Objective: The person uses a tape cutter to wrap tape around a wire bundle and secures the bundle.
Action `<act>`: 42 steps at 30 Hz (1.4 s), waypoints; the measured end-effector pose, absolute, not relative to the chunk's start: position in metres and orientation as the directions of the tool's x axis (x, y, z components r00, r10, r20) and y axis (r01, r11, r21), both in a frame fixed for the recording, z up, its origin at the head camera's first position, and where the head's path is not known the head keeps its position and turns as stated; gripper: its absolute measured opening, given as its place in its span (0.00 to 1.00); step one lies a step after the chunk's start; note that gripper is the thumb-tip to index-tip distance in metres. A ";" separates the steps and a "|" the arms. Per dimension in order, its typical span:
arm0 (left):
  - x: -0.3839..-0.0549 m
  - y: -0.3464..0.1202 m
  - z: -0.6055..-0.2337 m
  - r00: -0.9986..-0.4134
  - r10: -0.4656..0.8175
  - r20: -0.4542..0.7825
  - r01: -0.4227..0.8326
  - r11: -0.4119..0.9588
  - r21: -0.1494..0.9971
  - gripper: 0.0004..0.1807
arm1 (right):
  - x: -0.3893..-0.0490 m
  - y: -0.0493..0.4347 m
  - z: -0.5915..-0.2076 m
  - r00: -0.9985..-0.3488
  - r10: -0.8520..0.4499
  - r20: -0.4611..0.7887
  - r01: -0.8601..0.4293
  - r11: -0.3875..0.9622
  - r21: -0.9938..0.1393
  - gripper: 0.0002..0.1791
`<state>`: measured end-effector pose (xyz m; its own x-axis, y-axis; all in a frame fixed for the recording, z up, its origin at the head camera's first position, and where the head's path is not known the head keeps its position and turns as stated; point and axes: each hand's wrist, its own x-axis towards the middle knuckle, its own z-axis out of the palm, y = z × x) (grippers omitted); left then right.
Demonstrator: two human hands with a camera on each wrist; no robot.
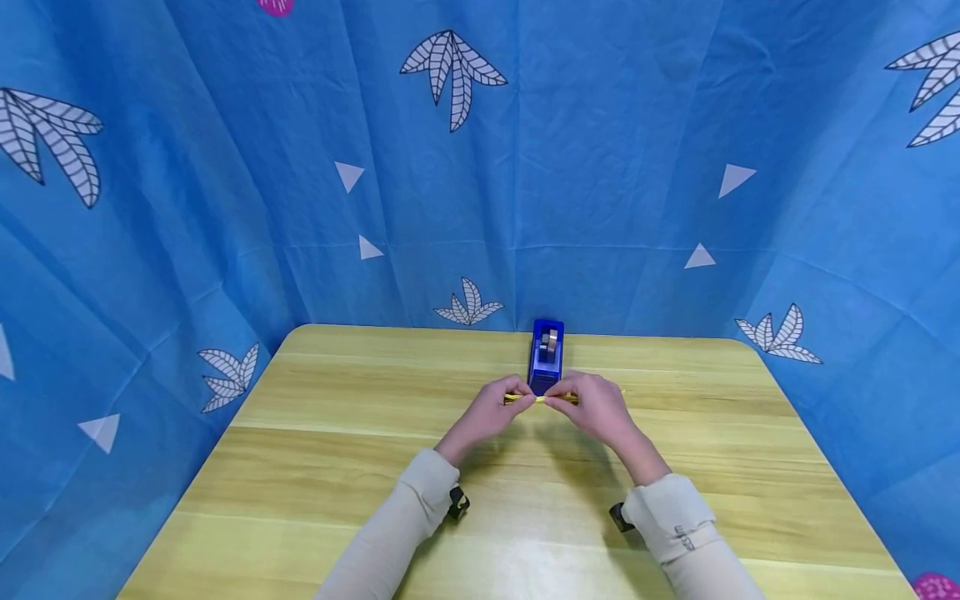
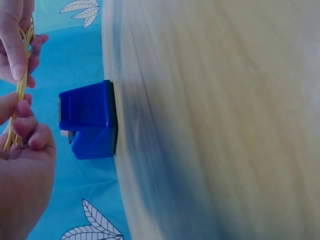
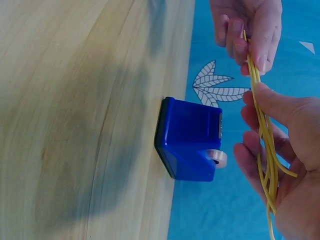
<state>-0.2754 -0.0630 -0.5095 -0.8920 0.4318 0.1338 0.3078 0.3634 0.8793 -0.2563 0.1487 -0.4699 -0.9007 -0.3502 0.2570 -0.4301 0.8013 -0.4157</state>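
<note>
A small bundle of thin yellow cord [image 1: 541, 399] is stretched between my two hands, above the table at the near end of a blue tape dispenser [image 1: 547, 354]. My left hand [image 1: 491, 409] pinches one part of the bundle between thumb and fingers. My right hand [image 1: 597, 406] pinches it close beside, the fingertips of both hands nearly meeting. In the right wrist view, several strands of the yellow cord [image 3: 270, 155] run across the right palm, with loose ends hanging out. The left wrist view shows looped strands of the cord [image 2: 26, 37] at the right hand.
The tape dispenser, with a small roll of tape [image 1: 552, 340] in it, stands near the far edge of the light wooden table [image 1: 360, 467]. A blue curtain [image 1: 600, 167] with leaf and triangle prints hangs behind the table and along its sides.
</note>
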 end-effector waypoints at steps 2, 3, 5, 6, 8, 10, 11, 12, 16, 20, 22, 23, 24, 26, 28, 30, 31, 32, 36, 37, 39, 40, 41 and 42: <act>-0.275 -0.063 -0.509 -0.894 0.427 0.133 0.301 0.355 0.885 0.08 | -0.256 0.148 -0.469 -0.899 -0.351 0.261 -0.433 0.797 -0.421 0.04; -0.275 -0.062 -0.508 -0.896 0.425 0.131 0.296 0.350 0.889 0.07 | -0.256 0.148 -0.468 -0.899 -0.350 0.262 -0.433 0.795 -0.425 0.04; -0.274 -0.062 -0.507 -0.897 0.422 0.131 0.294 0.347 0.891 0.07 | -0.256 0.148 -0.468 -0.900 -0.349 0.261 -0.432 0.791 -0.433 0.05; -0.274 -0.061 -0.507 -0.898 0.421 0.132 0.293 0.345 0.892 0.06 | -0.255 0.148 -0.467 -0.901 -0.348 0.261 -0.431 0.789 -0.437 0.05; -0.274 -0.061 -0.508 -0.898 0.420 0.133 0.293 0.344 0.892 0.06 | -0.255 0.148 -0.467 -0.902 -0.345 0.258 -0.429 0.783 -0.451 0.04; -0.274 -0.060 -0.509 -0.898 0.419 0.136 0.295 0.342 0.892 0.05 | -0.255 0.149 -0.467 -0.903 -0.342 0.259 -0.427 0.779 -0.459 0.04; -0.275 -0.060 -0.510 -0.898 0.419 0.138 0.295 0.340 0.893 0.05 | -0.255 0.149 -0.467 -0.904 -0.341 0.259 -0.426 0.778 -0.463 0.04; -0.275 -0.059 -0.510 -0.898 0.418 0.140 0.296 0.337 0.894 0.05 | -0.255 0.149 -0.467 -0.904 -0.339 0.261 -0.425 0.776 -0.466 0.04; -0.275 -0.059 -0.512 -0.895 0.419 0.155 0.304 0.316 0.899 0.04 | -0.256 0.150 -0.468 -0.911 -0.317 0.264 -0.410 0.766 -0.495 0.04; -0.275 -0.059 -0.514 -0.897 0.411 0.163 0.305 0.309 0.901 0.05 | -0.257 0.150 -0.469 -0.920 -0.292 0.261 -0.390 0.748 -0.538 0.04; -0.274 -0.059 -0.513 -0.900 0.404 0.162 0.301 0.309 0.902 0.06 | -0.257 0.150 -0.469 -0.922 -0.286 0.263 -0.386 0.743 -0.547 0.04; -0.274 -0.059 -0.513 -0.902 0.401 0.162 0.299 0.308 0.903 0.06 | -0.258 0.150 -0.469 -0.921 -0.283 0.267 -0.387 0.742 -0.548 0.04; -0.274 -0.059 -0.513 -0.903 0.397 0.162 0.297 0.309 0.903 0.06 | -0.258 0.150 -0.470 -0.920 -0.281 0.274 -0.390 0.741 -0.546 0.04; -0.273 -0.060 -0.512 -0.905 0.393 0.163 0.296 0.306 0.905 0.07 | -0.258 0.150 -0.470 -0.914 -0.281 0.293 -0.401 0.740 -0.541 0.04; -0.273 -0.060 -0.511 -0.908 0.385 0.164 0.293 0.305 0.906 0.07 | -0.258 0.150 -0.471 -0.905 -0.282 0.319 -0.416 0.740 -0.528 0.04; -0.273 -0.061 -0.511 -0.912 0.376 0.164 0.289 0.306 0.907 0.09 | -0.257 0.150 -0.471 -0.898 -0.280 0.340 -0.427 0.743 -0.515 0.04; -0.273 -0.061 -0.510 -0.914 0.371 0.163 0.285 0.303 0.910 0.09 | -0.257 0.150 -0.471 -0.895 -0.277 0.348 -0.429 0.746 -0.509 0.04; -0.273 -0.061 -0.510 -0.916 0.367 0.161 0.280 0.299 0.912 0.10 | -0.256 0.150 -0.471 -0.894 -0.273 0.356 -0.429 0.749 -0.504 0.04; -0.274 -0.061 -0.510 -0.914 0.373 0.160 0.282 0.299 0.912 0.11 | -0.254 0.147 -0.471 -0.891 -0.270 0.365 -0.429 0.764 -0.482 0.05; -0.274 -0.061 -0.510 -0.912 0.377 0.162 0.286 0.301 0.910 0.11 | -0.253 0.147 -0.471 -0.891 -0.270 0.365 -0.428 0.767 -0.478 0.05; -0.274 -0.060 -0.511 -0.908 0.385 0.164 0.295 0.312 0.903 0.11 | -0.253 0.145 -0.471 -0.890 -0.274 0.365 -0.429 0.773 -0.467 0.05; -0.274 -0.060 -0.512 -0.908 0.386 0.164 0.298 0.318 0.900 0.10 | -0.253 0.145 -0.470 -0.889 -0.276 0.366 -0.431 0.773 -0.465 0.05; -0.274 -0.060 -0.512 -0.907 0.387 0.166 0.299 0.316 0.900 0.10 | -0.253 0.144 -0.470 -0.888 -0.276 0.369 -0.433 0.773 -0.464 0.06; -0.273 -0.060 -0.512 -0.907 0.387 0.167 0.299 0.312 0.902 0.10 | -0.253 0.144 -0.470 -0.887 -0.277 0.371 -0.435 0.773 -0.463 0.06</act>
<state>-0.2733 -0.0601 -0.5118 -0.9067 0.3873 0.1669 0.2991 0.3117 0.9019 -0.2528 0.1438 -0.4701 -0.8866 -0.2768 0.3706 -0.4347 0.7725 -0.4629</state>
